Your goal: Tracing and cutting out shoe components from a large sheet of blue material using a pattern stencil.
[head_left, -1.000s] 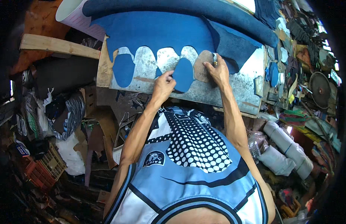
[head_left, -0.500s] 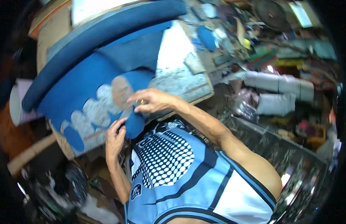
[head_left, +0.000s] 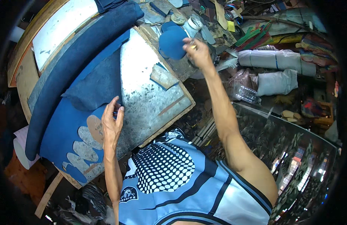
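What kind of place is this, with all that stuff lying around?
Probably a small shoemaking or leather-cutting workshop. A blue sheet of material with sole-shaped holes lies on a scratched metal-topped cutting board, the right hand holds a cut blue oval piece, and rolled grey material lies nearby.

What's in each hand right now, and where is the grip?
The right hand holds a cut blue oval piece by its right edge, out over the cluttered bench. The left hand grips nothing; it rests flat on the blue sheet beside the cut-outs.
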Demonstrator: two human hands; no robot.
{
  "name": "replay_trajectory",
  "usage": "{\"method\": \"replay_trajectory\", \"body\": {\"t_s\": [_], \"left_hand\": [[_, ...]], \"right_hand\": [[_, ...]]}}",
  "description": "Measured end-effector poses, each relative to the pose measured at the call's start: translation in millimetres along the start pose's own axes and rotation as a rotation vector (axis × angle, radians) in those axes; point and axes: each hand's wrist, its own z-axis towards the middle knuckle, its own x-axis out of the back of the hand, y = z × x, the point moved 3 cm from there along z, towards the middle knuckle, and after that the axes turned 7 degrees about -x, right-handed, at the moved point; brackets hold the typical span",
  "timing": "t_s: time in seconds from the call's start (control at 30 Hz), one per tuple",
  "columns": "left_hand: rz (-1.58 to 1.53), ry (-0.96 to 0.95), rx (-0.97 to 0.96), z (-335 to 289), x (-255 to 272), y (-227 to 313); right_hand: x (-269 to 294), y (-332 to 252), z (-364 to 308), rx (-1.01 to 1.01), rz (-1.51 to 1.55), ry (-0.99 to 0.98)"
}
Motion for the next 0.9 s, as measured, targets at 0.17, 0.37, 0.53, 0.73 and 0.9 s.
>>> {"method": "replay_trajectory", "body": {"t_s": [0.17,0.37,0.53,0.73,0.9], "left_hand": [[-0.033,-0.023,0.169,-7.6,-11.4,3.7],[-0.094,0.019,0.326,-23.7,-13.1,-5.4],[-0.101,0.045,0.367,-26.9,-11.5,-3.0],[-0.067,0.053,0.371,-25.0,-11.6,-1.7],[-0.033,0.039,0.358,-23.0,-12.5,4.5]], "right_hand": [[25.0,84.7,81.2,-0.386,0.122,0.084],[21.9,88.2,94.3,-0.397,-0.026,0.152],[23.2,71.5,89.6,-0.42,-0.182,0.117],[24.8,60.2,87.6,-0.405,-0.42,0.089],[20.3,58.6,89.7,-0.398,-0.482,0.062]]}}
